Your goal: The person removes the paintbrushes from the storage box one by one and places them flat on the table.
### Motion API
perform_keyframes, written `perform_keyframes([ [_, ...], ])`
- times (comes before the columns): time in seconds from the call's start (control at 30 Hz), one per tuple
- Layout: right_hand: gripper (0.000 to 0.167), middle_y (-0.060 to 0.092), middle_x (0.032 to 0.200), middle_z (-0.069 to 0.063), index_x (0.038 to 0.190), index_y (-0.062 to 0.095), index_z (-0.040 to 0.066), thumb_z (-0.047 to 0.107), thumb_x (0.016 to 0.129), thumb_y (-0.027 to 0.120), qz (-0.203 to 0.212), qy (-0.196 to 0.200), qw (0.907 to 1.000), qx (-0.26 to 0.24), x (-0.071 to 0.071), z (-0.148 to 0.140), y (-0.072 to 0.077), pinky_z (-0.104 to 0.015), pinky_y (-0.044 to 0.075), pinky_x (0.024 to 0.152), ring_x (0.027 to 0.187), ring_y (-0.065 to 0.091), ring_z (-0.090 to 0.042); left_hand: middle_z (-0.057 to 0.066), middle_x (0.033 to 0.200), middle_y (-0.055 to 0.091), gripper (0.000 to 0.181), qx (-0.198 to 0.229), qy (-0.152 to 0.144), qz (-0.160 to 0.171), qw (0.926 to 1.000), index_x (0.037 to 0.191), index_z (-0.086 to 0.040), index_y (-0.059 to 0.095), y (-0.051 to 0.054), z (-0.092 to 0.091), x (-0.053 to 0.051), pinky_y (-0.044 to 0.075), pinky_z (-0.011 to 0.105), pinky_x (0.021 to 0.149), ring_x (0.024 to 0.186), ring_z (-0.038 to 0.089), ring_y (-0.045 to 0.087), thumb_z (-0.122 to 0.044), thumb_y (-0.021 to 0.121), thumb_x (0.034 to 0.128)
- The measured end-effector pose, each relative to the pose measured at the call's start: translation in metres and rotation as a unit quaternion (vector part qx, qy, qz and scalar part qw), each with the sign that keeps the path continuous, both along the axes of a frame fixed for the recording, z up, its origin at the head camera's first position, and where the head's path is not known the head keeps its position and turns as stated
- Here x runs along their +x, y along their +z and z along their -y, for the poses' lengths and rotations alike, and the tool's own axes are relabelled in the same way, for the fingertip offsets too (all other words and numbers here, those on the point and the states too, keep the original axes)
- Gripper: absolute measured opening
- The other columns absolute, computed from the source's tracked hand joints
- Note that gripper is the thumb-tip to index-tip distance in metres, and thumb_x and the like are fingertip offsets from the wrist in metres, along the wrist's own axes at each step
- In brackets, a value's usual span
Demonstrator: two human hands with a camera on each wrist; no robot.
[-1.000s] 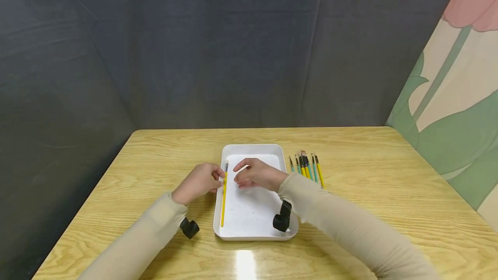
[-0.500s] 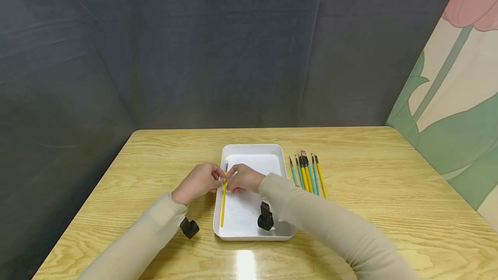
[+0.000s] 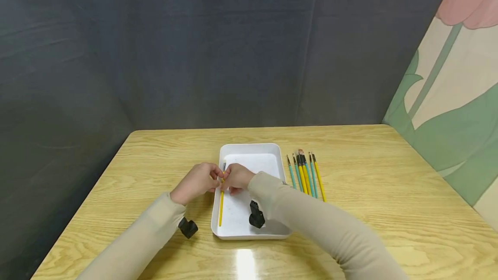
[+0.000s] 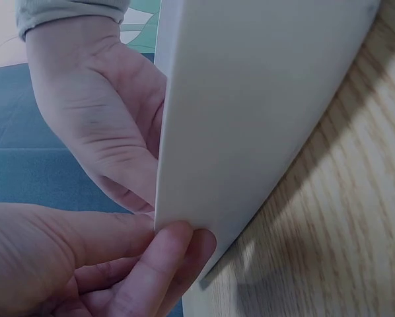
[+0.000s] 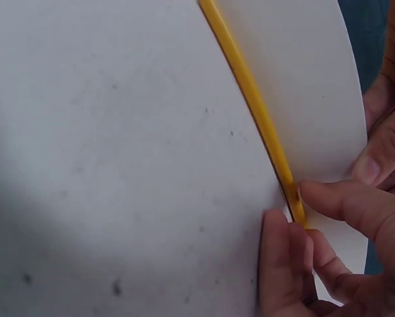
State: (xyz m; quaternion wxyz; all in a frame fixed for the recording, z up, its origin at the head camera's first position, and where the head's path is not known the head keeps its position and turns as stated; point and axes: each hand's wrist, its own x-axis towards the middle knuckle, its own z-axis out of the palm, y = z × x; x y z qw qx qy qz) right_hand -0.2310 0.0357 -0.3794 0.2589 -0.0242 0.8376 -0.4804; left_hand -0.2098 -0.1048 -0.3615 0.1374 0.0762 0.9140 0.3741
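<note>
A yellow-handled paintbrush (image 3: 221, 208) lies lengthwise along the left side inside a white tray (image 3: 253, 160). My right hand (image 3: 238, 177) reaches across the tray and pinches the brush's handle between thumb and fingers; the right wrist view shows this grip on the yellow handle (image 5: 250, 92) up close. On the left rim, my left hand (image 3: 198, 182) holds the tray wall, the thumb at the rim and the fingers against the outer wall (image 4: 244, 105). Both hands are close together at that rim. The right fingers partly hide the brush.
Right of the tray, several paintbrushes (image 3: 305, 175) with yellow and teal handles lie side by side on the wooden table (image 3: 369, 193). A dark curtain (image 3: 218, 55) hangs behind the table, and a painted flower panel (image 3: 455, 90) stands at the right.
My right hand has moved left from over the tray's middle to the yellow paintbrush and taken hold of it. The left hand stays at the rim. The view has shifted slightly.
</note>
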Motion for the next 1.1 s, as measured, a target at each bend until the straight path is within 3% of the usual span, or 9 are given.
perform_keyframes([
  [0.23, 0.029, 0.045, 0.055, -0.001, 0.082, 0.047, 0.005, -0.008, 0.073, 0.072, -0.024, 0.007, 0.9991, 0.034, 0.0006, 0.0032, 0.0011, -0.018, 0.044, 0.042, 0.042, 0.046, -0.012, 0.009, 0.086, 0.061, 0.014, 0.01, -0.003, -0.001, 0.9999, 0.1, 0.002, 0.065, 0.0002, 0.001, -0.0002, 0.058, 0.027, 0.064, 0.07, 0.014, 0.062, 0.003, 0.063, 0.0864],
  [0.5, 0.042, 0.048, 0.073, -0.006, 0.102, 0.047, -0.003, -0.011, 0.069, 0.071, -0.049, 0.019, 0.9968, 0.06, -0.0002, 0.0056, 0.0022, -0.024, 0.054, 0.05, 0.047, 0.053, -0.014, 0.01, 0.088, 0.062, 0.014, 0.013, -0.003, 0.002, 0.9999, 0.1, 0.002, 0.065, 0.0012, 0.0009, 0.0004, 0.058, 0.027, 0.064, 0.071, 0.015, 0.062, 0.003, 0.063, 0.0869],
  [0.67, 0.039, 0.047, 0.082, -0.007, 0.094, 0.045, 0.002, -0.013, 0.068, 0.069, -0.052, 0.029, 0.9961, 0.066, -0.0003, 0.0069, 0.0038, -0.024, 0.056, 0.052, 0.05, 0.054, -0.015, 0.009, 0.087, 0.061, 0.015, 0.006, -0.003, -0.003, 1.0, 0.099, 0.001, 0.066, 0.0006, 0.001, 0.0002, 0.058, 0.026, 0.064, 0.071, 0.014, 0.061, 0.004, 0.064, 0.0849],
  [0.93, 0.033, 0.049, 0.075, -0.004, 0.084, 0.049, 0.005, -0.013, 0.069, 0.071, -0.07, 0.055, 0.9912, 0.098, -0.0008, 0.0078, 0.0058, -0.024, 0.055, 0.05, 0.048, 0.055, -0.015, 0.009, 0.086, 0.061, 0.015, 0.011, -0.004, -0.001, 0.9999, 0.096, 0.0, 0.067, 0.0006, 0.0008, 0.0006, 0.058, 0.026, 0.065, 0.071, 0.014, 0.06, 0.006, 0.062, 0.0838],
  [1.1, 0.03, 0.05, 0.072, -0.005, 0.083, 0.047, 0.004, -0.012, 0.072, 0.07, -0.056, 0.062, 0.9923, 0.091, -0.0018, 0.0051, 0.0092, -0.024, 0.056, 0.051, 0.048, 0.056, -0.014, 0.009, 0.084, 0.06, 0.015, 0.007, -0.009, -0.006, 0.9999, 0.097, 0.002, 0.066, 0.0008, 0.0012, 0.0, 0.058, 0.026, 0.064, 0.07, 0.014, 0.06, 0.006, 0.061, 0.084],
])
